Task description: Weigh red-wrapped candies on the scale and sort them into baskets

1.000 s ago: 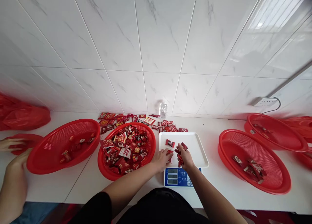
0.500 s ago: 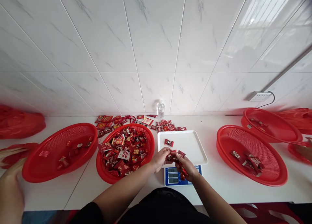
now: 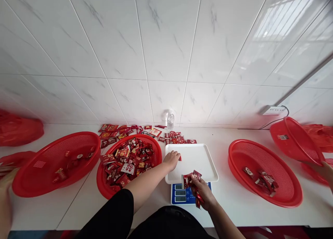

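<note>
My left hand (image 3: 172, 160) reaches over the left side of a white tray (image 3: 200, 159), its fingers closed on a small red packet (image 3: 180, 158) of which only an edge shows. Several red packets (image 3: 187, 180) are bunched in my right hand (image 3: 204, 192), held over the front edge of the tray. Beneath it sits a blue scale (image 3: 179, 193) with three displays, partly covered by that hand. To the left, a red basket (image 3: 100, 178) is heaped with red and dark packets of mixed print.
Loose packets (image 3: 177, 137) and a clear bottle (image 3: 170, 120) lie along the wall. Another red basket (image 3: 20, 183) with few packets stands far left, one (image 3: 296, 197) at right. A person's hand (image 3: 324, 171) tilts a further basket (image 3: 293, 138); another person's arm shows at far left.
My hands have parted: the left moved up to the packet on the tray, while the right keeps the bunch near the scale. The far right basket is now tipped up by another person.
</note>
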Demonstrator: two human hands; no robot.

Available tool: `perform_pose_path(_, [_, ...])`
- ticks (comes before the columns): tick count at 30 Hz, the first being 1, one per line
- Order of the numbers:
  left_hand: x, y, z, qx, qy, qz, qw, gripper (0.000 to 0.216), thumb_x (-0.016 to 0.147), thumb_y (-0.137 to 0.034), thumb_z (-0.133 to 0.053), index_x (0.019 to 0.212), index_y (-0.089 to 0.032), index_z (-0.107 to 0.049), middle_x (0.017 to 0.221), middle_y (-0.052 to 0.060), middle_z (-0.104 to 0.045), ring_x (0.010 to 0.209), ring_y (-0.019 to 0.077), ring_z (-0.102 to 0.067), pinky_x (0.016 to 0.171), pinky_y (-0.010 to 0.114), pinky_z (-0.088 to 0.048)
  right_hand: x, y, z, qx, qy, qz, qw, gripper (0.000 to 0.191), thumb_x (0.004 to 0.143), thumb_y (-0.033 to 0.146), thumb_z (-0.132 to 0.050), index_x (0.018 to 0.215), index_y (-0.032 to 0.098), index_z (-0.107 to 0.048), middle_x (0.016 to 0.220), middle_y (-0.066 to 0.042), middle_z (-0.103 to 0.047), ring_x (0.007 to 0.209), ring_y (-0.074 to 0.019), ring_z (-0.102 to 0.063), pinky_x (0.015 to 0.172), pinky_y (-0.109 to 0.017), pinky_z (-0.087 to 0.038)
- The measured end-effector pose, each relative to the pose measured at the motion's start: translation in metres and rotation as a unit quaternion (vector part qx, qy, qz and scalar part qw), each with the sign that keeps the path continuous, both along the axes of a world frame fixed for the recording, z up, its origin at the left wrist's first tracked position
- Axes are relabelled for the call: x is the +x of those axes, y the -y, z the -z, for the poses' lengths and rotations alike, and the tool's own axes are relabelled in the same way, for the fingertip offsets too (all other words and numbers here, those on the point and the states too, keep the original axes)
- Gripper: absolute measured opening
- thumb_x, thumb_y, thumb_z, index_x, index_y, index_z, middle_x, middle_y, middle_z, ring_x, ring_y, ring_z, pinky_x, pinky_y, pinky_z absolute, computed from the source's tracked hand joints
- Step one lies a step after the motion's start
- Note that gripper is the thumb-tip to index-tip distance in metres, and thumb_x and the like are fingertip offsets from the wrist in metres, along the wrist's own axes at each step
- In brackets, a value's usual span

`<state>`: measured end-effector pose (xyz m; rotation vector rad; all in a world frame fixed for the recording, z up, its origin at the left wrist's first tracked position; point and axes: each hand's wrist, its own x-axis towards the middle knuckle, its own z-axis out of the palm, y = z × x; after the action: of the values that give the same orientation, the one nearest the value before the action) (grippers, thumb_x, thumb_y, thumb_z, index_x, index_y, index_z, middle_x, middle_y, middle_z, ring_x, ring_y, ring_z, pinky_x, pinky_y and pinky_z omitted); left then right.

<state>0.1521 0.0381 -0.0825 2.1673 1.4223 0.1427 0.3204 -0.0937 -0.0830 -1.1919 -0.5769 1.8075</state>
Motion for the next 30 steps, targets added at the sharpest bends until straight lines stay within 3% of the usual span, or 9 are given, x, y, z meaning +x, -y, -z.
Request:
perform_pose_path(6, [-0.005, 0.031, -0.006, -0.085, 0.107, -0.035, 0.99, 0.024, 0.085, -0.021, -0.04, 0.106, -0.019, -0.05, 0.096, 0.005, -0.063, 0.085, 0.017, -0.059, 0.072, 0.028, -0.045, -0.002, 0.007, -0.008, 0.015, -0.011, 0.004, 1.0, 0.059, 0.069, 0.051, -0.067, 0.12, 0.028, -0.047, 0.055, 0.008, -0.044, 0.039, -0.0046, -0.033, 0.038, -0.017, -0.026])
perform_pose_path(10, [-0.014, 0.075, -0.018, -0.236, 0.287, -0.019, 0.928, 0.026, 0.085, -0.028, -0.041, 0.108, -0.02, -0.052, 0.096, 0.003, -0.064, 0.086, 0.0153, -0.059, 0.075, 0.028, -0.045, -0.012, 0.008, -0.017, -0.012, -0.015, -0.061, 0.998, 0.048, 0.067, 0.054, -0.067, 0.103, 0.023, -0.057, 0.053, 0.007, -0.046, 0.041, -0.0061, -0.036, 0.039, -0.019, -0.029])
perform_pose_path(13, [-0.024, 0.101, -0.026, -0.238, 0.325, -0.003, 0.915, 0.028, 0.082, -0.027, -0.048, 0.109, -0.021, -0.055, 0.099, 0.002, -0.063, 0.09, 0.0158, -0.058, 0.08, 0.029, -0.044, -0.024, 0.007, -0.026, -0.022, -0.057, -0.126, 0.99, 0.039, 0.067, 0.049, -0.07, 0.09, 0.019, -0.06, 0.059, 0.004, -0.052, 0.046, -0.0061, -0.042, 0.043, -0.018, -0.033])
perform_pose_path(16, [-0.044, 0.106, -0.025, -0.211, 0.343, -0.078, 0.912, 0.031, 0.083, -0.034, -0.049, 0.112, -0.021, -0.052, 0.093, 0.003, -0.063, 0.082, 0.0157, -0.06, 0.075, 0.029, -0.046, -0.036, 0.006, -0.033, -0.012, -0.084, -0.135, 0.987, 0.037, 0.066, 0.045, -0.072, 0.088, 0.018, -0.062, 0.07, 0.0, -0.059, 0.057, -0.0086, -0.05, 0.051, -0.019, -0.04])
perform_pose_path(19, [-0.079, 0.091, -0.012, -0.075, 0.279, -0.199, 0.936, 0.023, 0.086, -0.032, -0.044, 0.102, -0.019, -0.054, 0.097, 0.006, -0.062, 0.09, 0.0164, -0.059, 0.082, 0.028, -0.045, -0.04, 0.005, -0.032, -0.038, -0.079, -0.124, 0.988, 0.036, 0.067, 0.047, -0.071, 0.086, 0.017, -0.062, 0.061, 0.003, -0.055, 0.046, -0.0054, -0.042, 0.043, -0.017, -0.033])
perform_pose_path(21, [-0.109, 0.08, 0.001, -0.01, 0.152, -0.269, 0.951, 0.022, 0.087, -0.025, -0.039, 0.101, -0.019, -0.055, 0.104, 0.008, -0.06, 0.099, 0.0173, -0.056, 0.09, 0.029, -0.041, -0.038, 0.005, -0.027, -0.066, -0.072, -0.113, 0.989, 0.036, 0.068, 0.049, -0.069, 0.085, 0.018, -0.06, 0.051, 0.006, -0.047, 0.038, -0.0031, -0.032, 0.037, -0.015, -0.024])
perform_pose_path(25, [-0.154, 0.073, 0.031, -0.048, -0.006, -0.269, 0.962, 0.051, 0.071, -0.028, -0.063, 0.119, -0.019, -0.051, 0.134, 0.014, -0.042, 0.125, 0.0326, -0.036, 0.1, 0.043, -0.03, -0.027, 0.008, -0.018, -0.093, -0.068, -0.077, 0.99, 0.035, 0.067, 0.049, -0.069, 0.083, 0.02, -0.058, 0.048, 0.007, -0.044, 0.037, -0.0025, -0.028, 0.034, -0.014, -0.02])
perform_pose_path(28, [-0.161, 0.075, 0.045, -0.084, -0.088, -0.229, 0.966, 0.07, 0.065, -0.029, -0.069, 0.129, -0.026, -0.043, 0.148, 0.013, -0.021, 0.133, 0.04, -0.018, 0.099, 0.048, -0.03, -0.02, 0.012, -0.017, -0.118, -0.068, -0.048, 0.989, 0.032, 0.067, 0.047, -0.07, 0.077, 0.02, -0.056, 0.047, 0.007, -0.043, 0.037, -0.0026, -0.03, 0.034, -0.014, -0.02])
perform_pose_path(30, [-0.155, 0.075, 0.048, -0.092, -0.079, -0.234, 0.965, 0.064, 0.068, -0.029, -0.067, 0.128, -0.029, -0.045, 0.148, 0.012, -0.022, 0.132, 0.039, -0.021, 0.095, 0.047, -0.033, -0.018, 0.015, -0.017, -0.136, -0.064, -0.035, 0.988, 0.031, 0.067, 0.047, -0.07, 0.075, 0.02, -0.055, 0.046, 0.007, -0.043, 0.036, -0.0028, -0.03, 0.034, -0.014, -0.02])
